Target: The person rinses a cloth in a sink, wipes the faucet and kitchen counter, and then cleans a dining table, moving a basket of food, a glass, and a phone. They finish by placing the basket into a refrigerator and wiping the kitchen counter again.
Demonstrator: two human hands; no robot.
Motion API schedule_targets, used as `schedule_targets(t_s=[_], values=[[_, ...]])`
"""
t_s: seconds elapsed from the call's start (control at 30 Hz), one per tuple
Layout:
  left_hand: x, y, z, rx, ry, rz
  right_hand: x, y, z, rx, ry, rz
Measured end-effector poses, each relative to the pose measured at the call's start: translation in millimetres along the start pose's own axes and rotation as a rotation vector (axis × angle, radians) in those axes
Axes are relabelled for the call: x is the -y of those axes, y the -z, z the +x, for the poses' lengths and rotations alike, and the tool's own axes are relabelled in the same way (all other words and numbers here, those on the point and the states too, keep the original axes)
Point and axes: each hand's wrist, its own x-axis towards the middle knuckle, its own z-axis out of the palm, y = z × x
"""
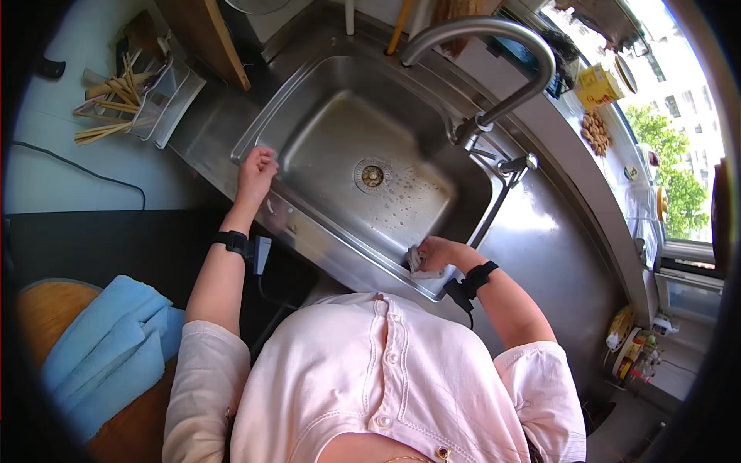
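A small grey-white cleaning pad [421, 261] is being pressed against the near right inner wall of the stainless steel sink basin [324, 123], at about five o'clock from the round drain strainer [372, 176]. It is being gripped by the right hand [438, 253], fingers curled over its top, with only a corner showing beneath them. The left hand [256, 171] is being held closed in a loose fist on the sink's left rim, at roughly nine o'clock from the drain; nothing can be seen inside it, and it seems to be serving as a brace.

The pad is being judged as light, soft and easily squashed, probably wet and a little slippery, since soapy droplets are being seen scattered across the basin floor. A broad grip across its back, thumb on one edge and fingers on the other, is being judged the surest hold; a pinch at the corner would likely let it fold or slide on the slick steel.

The curved metal tap [494, 54] is arching over the basin at one o'clock. A clear plastic tray of wooden utensils [123, 100] is sitting on the desk at ten o'clock, and a folded light blue towel [108, 347] is lying at seven o'clock.
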Motion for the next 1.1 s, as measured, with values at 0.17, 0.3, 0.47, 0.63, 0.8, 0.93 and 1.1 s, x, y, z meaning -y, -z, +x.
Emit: schedule_targets(t_s=[0.17, 0.3, 0.47, 0.63, 0.8, 0.93, 1.1], values=[[-108.6, -102.9, -58.3, 0.506, -0.067, 0.088, 15.6, 24.0, -38.4, -0.542, -0.071, 0.279], [-135.8, -157.7, -74.3, 0.685, -0.351, 0.204, 59.0, 56.5, -61.3, -0.605, 0.115, 1.177], [-132.5, -196.7, -72.4, 0.644, -0.372, 0.253, 99.6, 84.1, -72.0, -0.518, 0.244, 1.987], [-108.1, -185.1, -36.9, 0.721, -0.045, -0.238, 91.1, 92.6, -40.6, -0.509, 0.352, 2.23], [-122.7, -160.3, -10.5, 0.72, 0.284, -0.579, 78.0, 110.2, -40.0, -1.259, 0.093, 1.256], [-129.4, -148.6, 11.8, 0.646, 0.349, -0.575, 73.9, 144.6, -55.7, -1.712, -0.165, -0.199], [-126.4, -140.0, 32.2, 0.617, 0.213, -0.62, 46.0, 133.2, -52.7, -1.217, -0.517, -0.317]])
